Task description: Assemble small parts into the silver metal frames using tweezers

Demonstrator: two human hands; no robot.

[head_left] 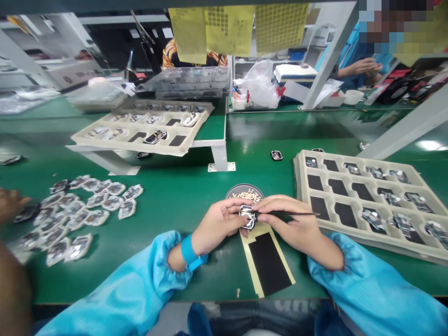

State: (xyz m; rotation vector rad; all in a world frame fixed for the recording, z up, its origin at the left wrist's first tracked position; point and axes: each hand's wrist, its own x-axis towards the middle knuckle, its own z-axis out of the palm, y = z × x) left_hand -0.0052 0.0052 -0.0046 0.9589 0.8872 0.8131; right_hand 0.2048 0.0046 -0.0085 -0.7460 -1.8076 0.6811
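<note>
My left hand (219, 219) is closed around a small square watch case (248, 217) with a pale rim and electronic parts inside. Thin dark tweezers (290, 213) are pinched in my right hand (289, 221), their tip at the case's right side. Just behind my hands is a round dark dish (241, 190) holding many tiny light bits. Beneath them lies a yellow-edged sheet (290, 275) with a black pad (269, 263) on it. Part of the case is covered by my fingers.
A moulded tray (353, 224) with small parts sits at right. Another tray (178, 148) rests on a raised green stand (219, 135). Several wrapped watch cases (77, 217) lie at left, beside another person's hand (12, 205). One loose case (276, 155) lies behind the dish.
</note>
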